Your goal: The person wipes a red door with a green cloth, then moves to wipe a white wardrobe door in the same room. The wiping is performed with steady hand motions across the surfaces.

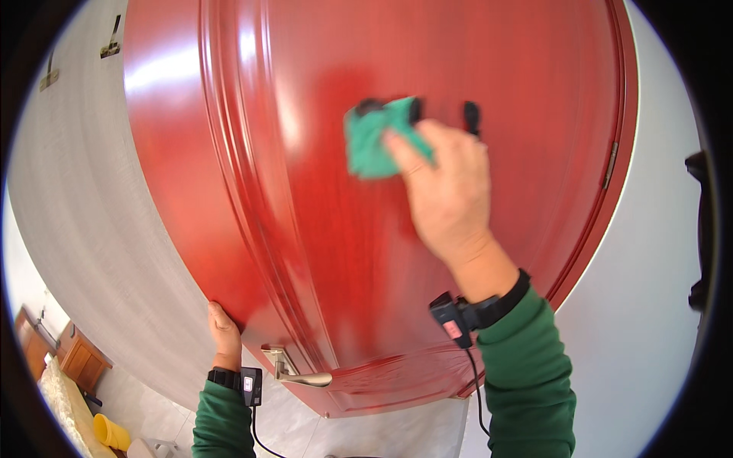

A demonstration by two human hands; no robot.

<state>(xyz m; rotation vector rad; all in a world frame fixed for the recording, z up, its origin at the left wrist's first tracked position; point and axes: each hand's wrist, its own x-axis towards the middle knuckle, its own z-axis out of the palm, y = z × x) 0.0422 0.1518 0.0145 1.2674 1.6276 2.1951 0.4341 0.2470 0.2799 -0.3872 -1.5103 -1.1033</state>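
My right hand [449, 183] presses a folded green cloth [372, 137] against the upper panel of a glossy red door [343, 257]. Motion blurs the hand and cloth. Dark spots show at the cloth's upper edge; I cannot tell what they are. At the door's left edge, below the cloth's level, my left hand [224, 332] grips the edge, with its thumb on top and its other fingers hidden. A metal lever handle [298, 375] sits on the door, just right of that hand. Black wrist straps with small boxes and cables are on both wrists.
A metal hinge [611, 166] joins the door to its red frame at right, beside a pale wall [635, 257]. A grey surface [86, 189] with metal fittings lies at left. Lower left are a wooden cabinet [85, 358], a yellow bin [111, 433] and a tiled floor [286, 421].
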